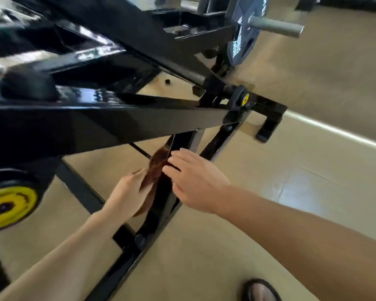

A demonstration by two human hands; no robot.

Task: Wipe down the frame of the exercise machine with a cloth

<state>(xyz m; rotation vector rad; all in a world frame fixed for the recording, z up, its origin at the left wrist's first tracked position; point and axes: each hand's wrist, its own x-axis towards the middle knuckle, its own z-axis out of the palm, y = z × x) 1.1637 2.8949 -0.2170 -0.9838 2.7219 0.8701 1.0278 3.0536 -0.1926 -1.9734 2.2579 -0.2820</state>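
the brown cloth (155, 170) lay against a slanted black bar (161, 205) low on the machine's frame, below the big crossbeam (109, 120). the left hand (128, 195) gripped it, pressing it to the bar to rub it. the right hand (195, 181) rested open-fingered on the bar's other side, likely steadying it.

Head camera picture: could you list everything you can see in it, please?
Machine frame: one, glossy black, fills left and centre.
Cloth: one, brown, against a lower frame strut.
Yellow discs: two, on the frame, lower left and centre right.
Weight plate: one, dark with white lettering, top right on a grey peg.
Floor: beige.
Sandalled foot: one, bottom edge.
Left hand: holds the cloth.
Right hand: fingers straight, beside the cloth at the strut.
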